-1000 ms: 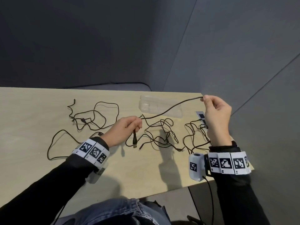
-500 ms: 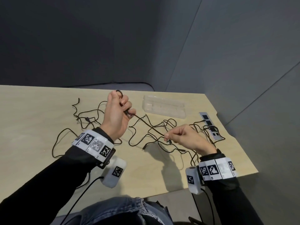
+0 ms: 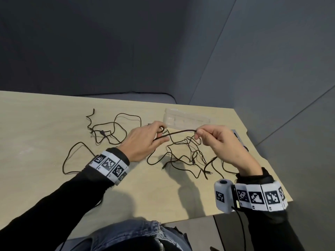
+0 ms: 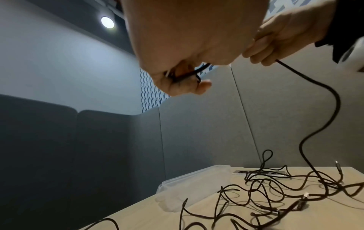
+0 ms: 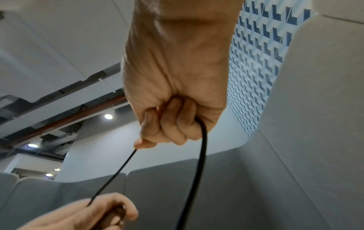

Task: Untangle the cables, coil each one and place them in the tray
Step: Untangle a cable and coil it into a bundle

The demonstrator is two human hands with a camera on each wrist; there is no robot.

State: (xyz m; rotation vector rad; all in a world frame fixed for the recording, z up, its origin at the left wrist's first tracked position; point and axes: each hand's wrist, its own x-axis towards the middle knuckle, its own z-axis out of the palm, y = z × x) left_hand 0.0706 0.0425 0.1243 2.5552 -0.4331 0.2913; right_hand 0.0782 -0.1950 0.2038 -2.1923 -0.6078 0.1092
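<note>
Several thin black cables lie tangled on the wooden table (image 3: 36, 127). One black cable (image 3: 178, 132) is stretched in the air between both hands. My left hand (image 3: 145, 142) grips its end, with a small loop of it curled in the fingers (image 4: 183, 77). My right hand (image 3: 215, 140) pinches the same cable (image 5: 118, 171) a short way along, and the rest runs through the fist and hangs down (image 4: 325, 124) into the tangle (image 3: 188, 156). A clear plastic tray (image 3: 186, 119) lies just behind the hands, holding nothing.
A second loose cable loop (image 3: 108, 131) sprawls on the table's left half. A small strip with black squares (image 3: 237, 138) lies by the right edge, partly behind my right hand. Grey padded walls close in behind and on the right.
My right hand has risen from the table and moved up beside the left, pinching the cable farther along. My left hand has turned palm down and dropped a little toward the tray.
</note>
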